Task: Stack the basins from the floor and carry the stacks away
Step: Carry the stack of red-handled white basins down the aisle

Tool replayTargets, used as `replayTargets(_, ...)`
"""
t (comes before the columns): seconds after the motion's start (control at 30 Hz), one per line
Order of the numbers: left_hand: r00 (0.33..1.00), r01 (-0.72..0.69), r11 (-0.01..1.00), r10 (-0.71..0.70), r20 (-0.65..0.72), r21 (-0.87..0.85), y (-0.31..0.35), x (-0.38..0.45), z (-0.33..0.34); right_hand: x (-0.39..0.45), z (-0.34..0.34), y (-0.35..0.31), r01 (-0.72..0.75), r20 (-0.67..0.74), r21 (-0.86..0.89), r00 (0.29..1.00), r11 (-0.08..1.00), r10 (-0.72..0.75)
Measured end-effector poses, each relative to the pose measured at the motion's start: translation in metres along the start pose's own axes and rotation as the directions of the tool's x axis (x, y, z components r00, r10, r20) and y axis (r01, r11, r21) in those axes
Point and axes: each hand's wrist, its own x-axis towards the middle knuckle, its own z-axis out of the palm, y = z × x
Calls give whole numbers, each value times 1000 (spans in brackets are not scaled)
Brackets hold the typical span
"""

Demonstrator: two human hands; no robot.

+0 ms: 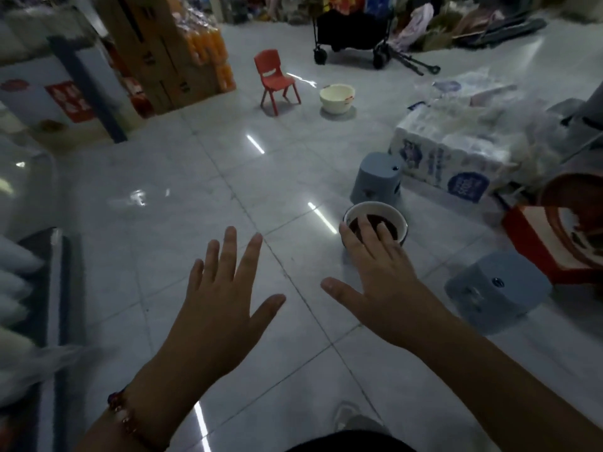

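A cream basin (336, 98) stands on the tiled floor far ahead, beside a small red chair (276, 80). A smaller bowl (375, 223) with a white rim and dark inside sits on the floor closer in. My right hand (375, 282) is stretched out flat with spread fingers, its fingertips overlapping the bowl in the view; contact cannot be told. My left hand (225, 288) is also flat and spread, held over bare floor and holding nothing. An orange-brown basin (554, 207) shows at the right edge in a red box.
Two grey-blue plastic stools (377, 177) (496, 288) stand right of centre. Packs of tissue (456, 158) lie behind them. Cardboard boxes and orange bottles (208, 47) stand at the back left, a black cart (352, 31) at the back. A glass counter (26, 197) runs along the left.
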Motion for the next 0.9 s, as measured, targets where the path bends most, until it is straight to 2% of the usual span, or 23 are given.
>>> replayTargets(0.17, 984, 170, 983, -173, -41, -62, -35, 76, -15, 102, -33, -5, 100, 44, -38, 994, 994, -99)
replayTargets(0.33, 982, 180, 979, -185, -42, -100, -72, 176, -15, 218, -44, -10, 132, 45, -181, 991, 975, -125)
replayTargets(0.53, 995, 83, 988, -88, -37, -128, -125, 338, -9, 374, -55, -21, 35, 37, -190, 999, 981, -29)
replayTargets(0.7, 994, -96, 993, 99, 43, -66, -163, 481, -23, 483, -66, -20, -132, -8, -111, 991, 985, 132)
replayTargets(0.9, 960, -252, 967, 253, 120, -20, -162, 623, -40, 567, -81, 14, -298, -48, -28, 954, 954, 296)
